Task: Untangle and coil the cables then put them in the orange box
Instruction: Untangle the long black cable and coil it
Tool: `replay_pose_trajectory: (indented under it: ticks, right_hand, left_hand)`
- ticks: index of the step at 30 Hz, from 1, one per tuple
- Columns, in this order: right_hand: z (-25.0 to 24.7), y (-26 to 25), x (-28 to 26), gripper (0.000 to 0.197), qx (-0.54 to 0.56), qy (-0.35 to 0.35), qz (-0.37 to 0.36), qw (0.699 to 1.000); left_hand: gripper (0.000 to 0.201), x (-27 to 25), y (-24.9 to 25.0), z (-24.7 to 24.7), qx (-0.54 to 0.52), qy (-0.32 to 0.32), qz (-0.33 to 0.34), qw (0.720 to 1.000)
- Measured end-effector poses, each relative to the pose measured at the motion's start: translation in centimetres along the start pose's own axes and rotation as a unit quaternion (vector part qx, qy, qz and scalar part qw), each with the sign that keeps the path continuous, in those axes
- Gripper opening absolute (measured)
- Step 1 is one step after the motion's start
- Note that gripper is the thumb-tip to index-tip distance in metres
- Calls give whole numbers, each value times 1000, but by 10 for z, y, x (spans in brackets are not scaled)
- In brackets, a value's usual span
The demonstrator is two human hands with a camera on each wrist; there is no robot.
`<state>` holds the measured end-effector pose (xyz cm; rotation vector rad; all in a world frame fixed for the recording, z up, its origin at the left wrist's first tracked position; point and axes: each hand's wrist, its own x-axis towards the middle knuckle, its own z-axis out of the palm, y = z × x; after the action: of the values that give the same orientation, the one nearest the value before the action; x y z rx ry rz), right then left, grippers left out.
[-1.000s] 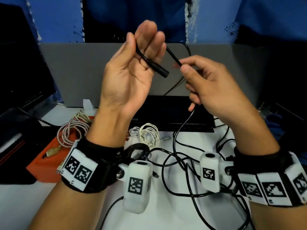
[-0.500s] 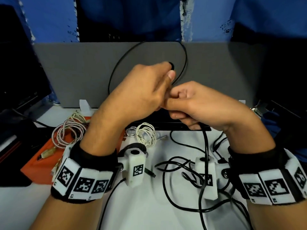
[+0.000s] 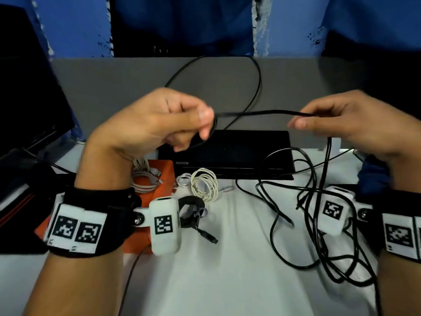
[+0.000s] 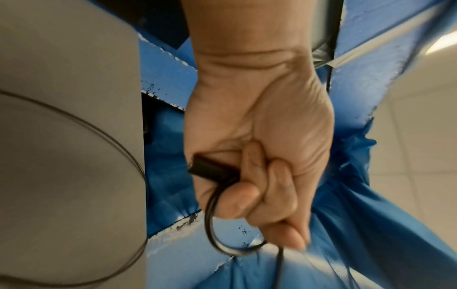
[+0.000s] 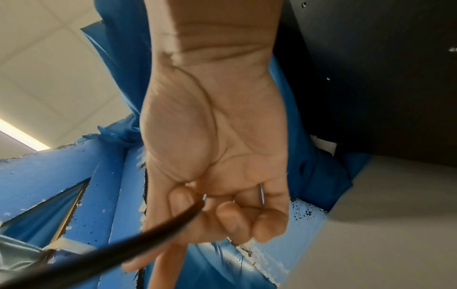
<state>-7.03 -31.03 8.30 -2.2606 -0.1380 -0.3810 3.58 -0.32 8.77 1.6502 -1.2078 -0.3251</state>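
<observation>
a black cable [image 3: 257,113] is held up in the air between two hands, above the white table [image 3: 227,258]. the left hand [image 3: 157,119] has its fingers curled round one loop of it, and the cable's black plug [image 4: 210,168] is tucked against the palm. the right hand [image 3: 341,119] pinches the cable between thumb and fingers [image 5: 232,219]. one big loop stands up in front of the grey board [image 3: 114,87]. the rest of the black cable lies in a messy tangle [image 3: 319,224] on the table, under the right wrist. the orange box [image 3: 164,169] sits at the left, partly hidden by the left arm, with a white usb cable [image 3: 145,179] coiled in it. a coiled white cable [image 3: 205,185] lies beside the box. a flat black device [image 3: 232,153] lies behind them.
</observation>
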Motion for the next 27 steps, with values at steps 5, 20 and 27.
replay_pose_trajectory:
  ticks: [5,20,27]
  right_hand:
    - [-5,18,9,13,-85,78,58,992]
    - [55,-32,14,79,-198,88,-72,974]
    - [73,-36,25,31,18,131,-115,985]
  left_hand:
    - [34,14,3,-8,-239,221,83,942]
    - [25,49,-16,50,-257,157,-27,953]
    - [26,42,-16,50,-361,37,12,932]
